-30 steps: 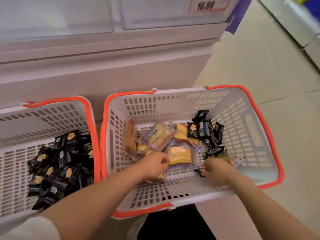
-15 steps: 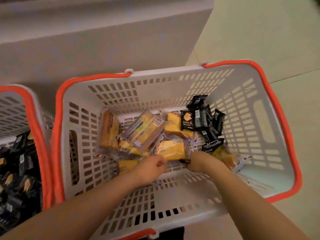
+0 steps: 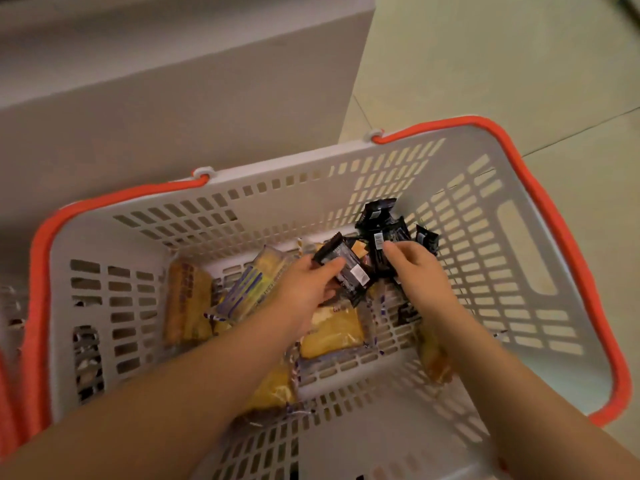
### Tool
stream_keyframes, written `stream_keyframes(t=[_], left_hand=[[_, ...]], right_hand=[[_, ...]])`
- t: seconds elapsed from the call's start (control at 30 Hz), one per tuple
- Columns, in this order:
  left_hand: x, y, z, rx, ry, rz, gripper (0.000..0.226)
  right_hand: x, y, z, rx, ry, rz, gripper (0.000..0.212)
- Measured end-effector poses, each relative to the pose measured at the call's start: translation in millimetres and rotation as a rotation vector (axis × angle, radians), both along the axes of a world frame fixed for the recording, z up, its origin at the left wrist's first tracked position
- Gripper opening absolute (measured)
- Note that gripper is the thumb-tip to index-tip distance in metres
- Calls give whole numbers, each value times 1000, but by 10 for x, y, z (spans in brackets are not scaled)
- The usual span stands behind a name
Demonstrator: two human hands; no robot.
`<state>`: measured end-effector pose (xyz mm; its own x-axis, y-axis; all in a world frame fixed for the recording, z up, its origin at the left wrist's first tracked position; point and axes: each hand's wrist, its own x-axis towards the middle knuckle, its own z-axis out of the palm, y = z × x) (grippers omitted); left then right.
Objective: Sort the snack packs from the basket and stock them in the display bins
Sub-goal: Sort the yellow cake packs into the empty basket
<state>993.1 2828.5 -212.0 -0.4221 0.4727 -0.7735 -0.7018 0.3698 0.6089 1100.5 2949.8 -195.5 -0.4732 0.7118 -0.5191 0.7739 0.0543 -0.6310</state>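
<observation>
Both hands are down inside the basket (image 3: 311, 188), near its far wall. Left hand (image 3: 304, 292): thumb and fingers pinch a black snack pack (image 3: 346, 268), held tilted, white label patch facing up. Right hand (image 3: 415, 268): fingers curled onto the pile of black packs (image 3: 384, 230) in the far right part of the basket floor; fingertips touch one with a barcode, but I cannot tell from here whether it is truly gripped or only touched.

I note the two hands sit close, just beside each other, with the held pack between them.

Yellow cake packs (image 3: 332, 332) lie under and to the left of the left forearm; one leans upright against the left wall (image 3: 187, 303), another clear-wrapped one with blue print (image 3: 249, 289) rests tilted beside it. One more yellow pack shows beside the right forearm (image 3: 433, 358), partly hidden.

Basket is white slotted plastic with an orange rim handle (image 3: 568, 244). It stands on a pale tiled floor (image 3: 485, 64), touching or just beside a white cabinet base (image 3: 173, 98). At the left edge, a sliver of a second orange rim (image 3: 8, 410), blurred.
</observation>
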Motion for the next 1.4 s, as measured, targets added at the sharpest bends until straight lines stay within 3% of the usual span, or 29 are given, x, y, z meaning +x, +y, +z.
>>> stream_keyframes(t=[0.1, 0.17, 0.27, 0.4, 0.53, 0.7, 0.9, 1.07, 1.17, 1.3, 1.4], left_hand=[[-36, 245, -54, -53, 338, -320, 13], [-41, 394, -98, -150, 590, -562, 19], [-32, 595, -195, -360, 744, -763, 38], [36, 767, -268, -488, 724, -722, 45], [107, 880, -315, -451, 577, -529, 52], [189, 1029, -300, -470, 536, -617, 98], [124, 896, -391, -299, 697, -737, 70], [86, 464, -317, -263, 764, -741, 62], [118, 181, -171, -239, 658, -693, 51], [63, -353, 248, -123, 425, -401, 29], [-75, -934, 638, -71, 449, -319, 16]], right_hand=[[79, 247, -182, 244, -224, 164, 49], [113, 323, -276, 220, -275, 265, 51], [162, 283, -419, 267, -355, 394, 50], [174, 186, -495, 480, -538, 524, 50], [200, 182, -469, 428, -535, 547, 41], [245, 163, -413, 364, -510, 665, 40], [272, 228, -345, 186, -466, 712, 44], [310, 229, -97, 54, -455, 630, 45], [379, 103, 184, 44, -271, 461, 26], [488, -166, 655, -20, -22, 279, 16], [396, -440, 1024, -63, 63, 317, 15]])
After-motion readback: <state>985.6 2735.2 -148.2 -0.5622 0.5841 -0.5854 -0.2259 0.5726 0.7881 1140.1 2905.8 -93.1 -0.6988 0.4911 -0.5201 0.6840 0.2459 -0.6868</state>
